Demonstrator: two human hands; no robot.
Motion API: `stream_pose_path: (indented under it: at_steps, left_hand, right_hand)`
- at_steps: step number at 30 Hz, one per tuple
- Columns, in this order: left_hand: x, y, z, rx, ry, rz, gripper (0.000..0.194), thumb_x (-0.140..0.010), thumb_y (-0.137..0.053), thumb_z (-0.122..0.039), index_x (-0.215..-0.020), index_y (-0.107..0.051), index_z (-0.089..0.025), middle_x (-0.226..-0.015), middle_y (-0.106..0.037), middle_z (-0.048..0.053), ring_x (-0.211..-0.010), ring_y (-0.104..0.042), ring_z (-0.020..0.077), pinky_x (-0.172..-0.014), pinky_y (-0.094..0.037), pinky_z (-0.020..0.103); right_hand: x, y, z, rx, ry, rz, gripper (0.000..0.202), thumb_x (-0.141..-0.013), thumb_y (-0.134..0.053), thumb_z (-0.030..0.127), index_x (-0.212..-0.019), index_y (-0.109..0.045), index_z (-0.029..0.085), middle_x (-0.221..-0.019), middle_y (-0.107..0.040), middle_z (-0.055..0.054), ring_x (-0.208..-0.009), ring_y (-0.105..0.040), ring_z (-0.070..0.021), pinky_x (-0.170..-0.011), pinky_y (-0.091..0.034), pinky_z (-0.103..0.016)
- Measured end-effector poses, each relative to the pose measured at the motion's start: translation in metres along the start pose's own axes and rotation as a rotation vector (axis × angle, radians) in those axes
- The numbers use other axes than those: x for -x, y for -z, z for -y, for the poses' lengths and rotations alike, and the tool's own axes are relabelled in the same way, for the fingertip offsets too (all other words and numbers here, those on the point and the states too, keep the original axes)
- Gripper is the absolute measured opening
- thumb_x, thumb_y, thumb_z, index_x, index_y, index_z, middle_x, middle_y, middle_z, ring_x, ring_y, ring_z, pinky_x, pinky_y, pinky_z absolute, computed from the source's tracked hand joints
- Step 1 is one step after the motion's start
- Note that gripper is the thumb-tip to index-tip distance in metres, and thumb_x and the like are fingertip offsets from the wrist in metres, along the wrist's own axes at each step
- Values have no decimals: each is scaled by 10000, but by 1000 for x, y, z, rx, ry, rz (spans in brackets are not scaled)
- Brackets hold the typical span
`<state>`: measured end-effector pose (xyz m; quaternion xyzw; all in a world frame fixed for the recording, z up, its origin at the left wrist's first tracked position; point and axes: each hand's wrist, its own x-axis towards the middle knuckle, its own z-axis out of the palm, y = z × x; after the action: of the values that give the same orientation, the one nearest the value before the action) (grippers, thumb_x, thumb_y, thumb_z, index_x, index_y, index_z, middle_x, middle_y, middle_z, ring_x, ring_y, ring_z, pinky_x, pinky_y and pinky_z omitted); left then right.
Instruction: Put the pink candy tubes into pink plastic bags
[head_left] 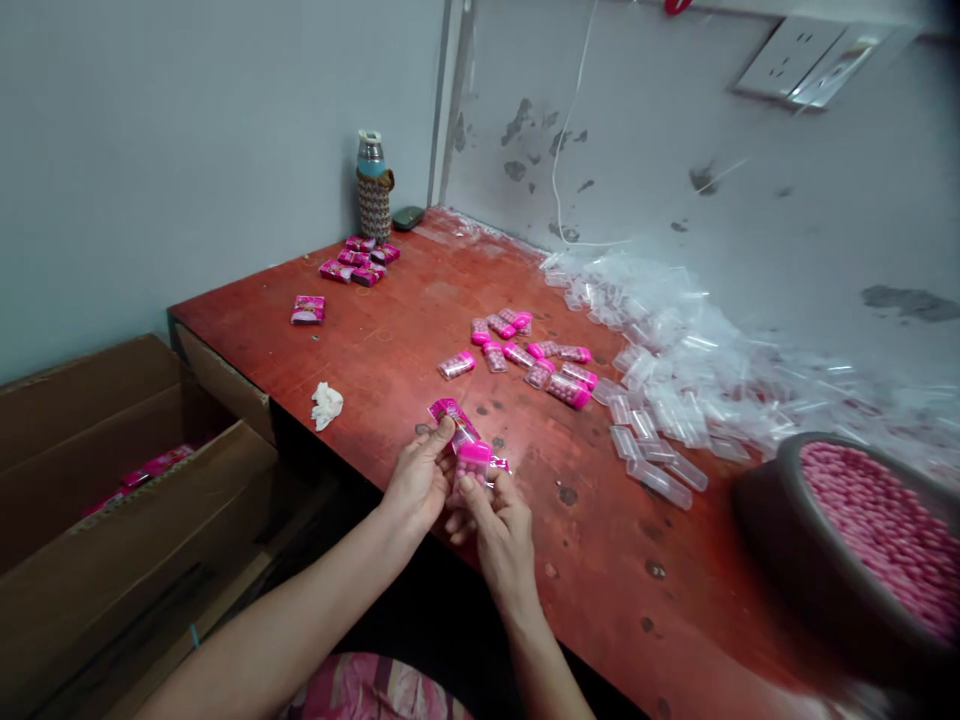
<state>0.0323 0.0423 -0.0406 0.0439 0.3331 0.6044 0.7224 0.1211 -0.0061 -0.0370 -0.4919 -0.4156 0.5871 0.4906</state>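
My left hand (420, 478) pinches a shiny pink printed wrapper (459, 420) between thumb and fingers, over the table's front edge. My right hand (506, 530) grips a small clear bottle (472, 462) with a bright pink cap and pink beads inside, its thumb across the lower part. The bottle's capped end is up against the wrapper, and whether it is inside cannot be made out. Just beyond my hands lies a loose group of similar filled bottles (540, 372) with pink caps.
Many clear empty tubes (675, 390) are heaped along the wall. At right stands a dark tub (787, 500) of pink beads. Pink packets (354, 258) lie near a flask (373, 190) at the back left. A crumpled tissue (326, 405) and cardboard box (150, 500) are at left.
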Motion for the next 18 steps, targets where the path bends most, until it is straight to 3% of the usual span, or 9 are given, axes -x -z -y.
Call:
stream_pose_path:
  at_steps: [6,11,14,18]
  left_hand:
    - [6,-6,4,-205,43,109,336,-642,-648,-419,-631,-454,-145,-471,-523,-24,-291,-410,72,-245,-276,167]
    - [9,-9,0,-281,-44,199,292,-654,-652,-368,-716,-485,-137,-518,-553,-12,-372,-484,88,-312,-355,169]
    - [10,-10,-1,-332,-13,229,274,-636,-677,-315,-758,-526,-122,-526,-562,-11,-357,-459,71,-321,-346,164]
    - [10,-11,-2,-392,62,221,236,-633,-678,-298,-652,-558,-96,-500,-559,5,-369,-457,62,-345,-343,163]
  right_hand:
    - [-6,9,-8,-210,-28,82,193,-793,-518,359,-809,-474,172,-595,-573,22,-379,-503,-68,-337,-402,-150]
    - [-8,12,-9,-130,13,21,190,-767,-557,345,-809,-487,174,-607,-583,23,-394,-515,-69,-348,-405,-147]
    - [-7,11,-6,-67,60,-13,181,-773,-547,341,-820,-484,178,-600,-572,34,-379,-500,-64,-349,-399,-151]
    - [-5,12,-6,-27,92,-38,164,-784,-537,329,-823,-476,182,-565,-535,51,-385,-483,-60,-360,-396,-150]
